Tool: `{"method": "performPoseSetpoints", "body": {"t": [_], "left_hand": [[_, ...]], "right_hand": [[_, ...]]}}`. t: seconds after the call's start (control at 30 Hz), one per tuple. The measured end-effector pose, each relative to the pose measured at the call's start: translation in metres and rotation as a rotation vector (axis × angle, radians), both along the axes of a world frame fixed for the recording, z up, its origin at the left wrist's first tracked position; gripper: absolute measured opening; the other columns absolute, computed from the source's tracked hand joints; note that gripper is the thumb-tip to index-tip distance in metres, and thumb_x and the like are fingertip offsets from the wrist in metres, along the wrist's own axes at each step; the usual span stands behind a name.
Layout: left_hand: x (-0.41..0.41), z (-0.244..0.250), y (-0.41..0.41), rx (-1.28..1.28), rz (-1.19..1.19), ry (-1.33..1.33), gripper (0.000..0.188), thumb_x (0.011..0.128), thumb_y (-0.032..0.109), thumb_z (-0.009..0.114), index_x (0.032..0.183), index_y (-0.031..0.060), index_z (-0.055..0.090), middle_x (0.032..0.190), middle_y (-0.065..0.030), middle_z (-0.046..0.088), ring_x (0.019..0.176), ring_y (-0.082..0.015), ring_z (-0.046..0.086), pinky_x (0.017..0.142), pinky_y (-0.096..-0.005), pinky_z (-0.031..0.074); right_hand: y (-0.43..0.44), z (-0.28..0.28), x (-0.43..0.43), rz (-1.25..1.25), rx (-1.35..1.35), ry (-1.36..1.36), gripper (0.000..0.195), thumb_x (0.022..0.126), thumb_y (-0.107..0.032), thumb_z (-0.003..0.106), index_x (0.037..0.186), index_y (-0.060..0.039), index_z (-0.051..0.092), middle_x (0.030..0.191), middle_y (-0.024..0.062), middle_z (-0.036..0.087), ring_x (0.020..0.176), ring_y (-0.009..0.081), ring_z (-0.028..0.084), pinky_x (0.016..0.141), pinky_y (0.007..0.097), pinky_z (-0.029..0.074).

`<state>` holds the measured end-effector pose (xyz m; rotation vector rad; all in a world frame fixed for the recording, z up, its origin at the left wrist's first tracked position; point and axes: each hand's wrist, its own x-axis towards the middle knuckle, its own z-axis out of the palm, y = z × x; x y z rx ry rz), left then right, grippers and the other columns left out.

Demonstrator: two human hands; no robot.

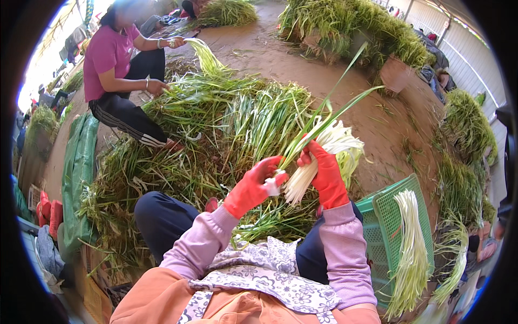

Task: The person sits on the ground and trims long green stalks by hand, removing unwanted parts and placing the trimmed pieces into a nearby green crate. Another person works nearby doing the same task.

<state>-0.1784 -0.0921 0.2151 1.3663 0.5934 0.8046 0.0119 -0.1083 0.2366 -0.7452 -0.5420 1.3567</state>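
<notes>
My left hand (257, 184), in a red rubber glove with white wrapping on a finger, grips the lower end of a few green leafy stalks (323, 125). My right hand (323, 168), gloved in red too, is closed around a bunch of pale, trimmed stalks (301, 178), with their white ends pointing down towards me. The green stalks pass by its fingertips and reach up to the right. Beyond both hands lies a heap of untrimmed green stalks (267, 117). A pale bundle of long stalks (408, 243) rests on a green plastic crate (386, 202) at my right.
A co-worker in a pink shirt (107, 52) sits across the heap at upper left, holding pale stalks. A folded green tarpaulin (79, 174) lies at left. Large piles of greens (356, 28) stand at the back and along the right side.
</notes>
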Motion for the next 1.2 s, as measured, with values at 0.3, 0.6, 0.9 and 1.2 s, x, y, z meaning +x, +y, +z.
{"method": "performPoseSetpoints", "body": {"t": [0.3,0.6,0.9,1.2], "left_hand": [[0.037,0.014,0.012,-0.143,0.253,-0.316,0.017,0.092,0.019,0.060,0.099,0.0038,0.064,0.087,0.0027,0.062,0.074,-0.0028,0.053,0.063,-0.0182,0.043],[0.042,0.008,0.018,-0.069,0.395,-0.492,0.012,0.087,0.004,0.065,0.096,0.0065,0.059,0.090,0.0016,0.062,0.070,-0.0047,0.054,0.061,-0.0206,0.044],[0.046,0.007,0.011,0.037,0.364,-0.539,0.021,0.084,-0.003,0.063,0.101,0.0076,0.058,0.091,0.0013,0.061,0.071,-0.0084,0.056,0.063,-0.0229,0.045],[0.054,0.005,0.013,0.091,0.379,-0.323,0.017,0.086,0.001,0.063,0.100,0.0072,0.056,0.093,-0.0002,0.060,0.079,-0.0071,0.054,0.071,-0.0226,0.045]], "right_hand": [[-0.006,0.002,-0.001,-0.062,0.138,-0.011,0.021,0.089,-0.013,0.062,0.104,0.0010,0.061,0.073,0.0008,0.053,0.058,0.0099,0.050,0.057,0.0266,0.045],[0.006,-0.010,0.016,-0.147,-0.224,-0.048,0.017,0.087,-0.019,0.066,0.095,-0.0060,0.059,0.073,0.0018,0.056,0.054,0.0111,0.052,0.050,0.0278,0.048],[0.000,-0.001,0.013,-0.078,0.031,-0.084,0.027,0.091,-0.019,0.060,0.111,0.0008,0.058,0.080,0.0036,0.055,0.061,0.0108,0.048,0.058,0.0273,0.043],[-0.001,0.006,0.001,-0.027,0.013,-0.242,0.030,0.090,-0.021,0.063,0.109,0.0007,0.059,0.070,0.0005,0.054,0.061,0.0113,0.052,0.058,0.0256,0.044]]}}
